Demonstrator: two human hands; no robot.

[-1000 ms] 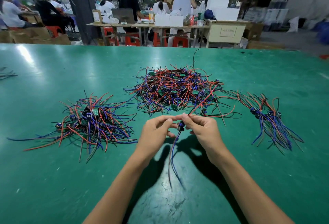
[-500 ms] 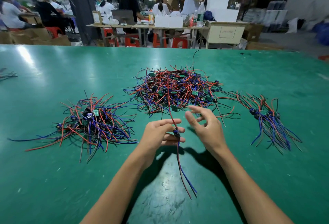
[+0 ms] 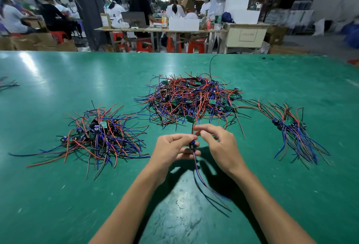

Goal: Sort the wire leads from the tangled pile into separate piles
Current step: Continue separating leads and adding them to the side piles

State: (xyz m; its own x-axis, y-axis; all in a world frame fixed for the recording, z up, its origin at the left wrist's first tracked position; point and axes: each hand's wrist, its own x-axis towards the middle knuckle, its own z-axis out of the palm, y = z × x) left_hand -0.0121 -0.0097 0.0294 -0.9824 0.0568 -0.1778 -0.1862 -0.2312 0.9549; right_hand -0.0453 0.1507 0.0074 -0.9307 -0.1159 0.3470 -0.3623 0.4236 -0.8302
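Observation:
A tangled pile (image 3: pixel 191 100) of red, blue and black wire leads with small green boards lies at the table's middle. A looser sorted pile (image 3: pixel 101 137) lies to the left, and a smaller bundle (image 3: pixel 291 133) to the right. My left hand (image 3: pixel 172 149) pinches the dark component of one wire lead (image 3: pixel 196 168), whose blue, red and black wires hang toward me. My right hand (image 3: pixel 219 142) pinches that lead's red wire (image 3: pixel 196 121) just above the component; this wire runs up into the tangled pile.
The green table (image 3: pixel 58 195) stretches wide around the piles. A few stray wires (image 3: pixel 7 84) lie at the far left edge. Beyond the table's far edge, people sit and stand at work tables (image 3: pixel 161 30) with red stools and boxes.
My right hand, open half a second ago, has come back to the lead and closed its fingertips on the red wire. The hanging wires have swung slightly right.

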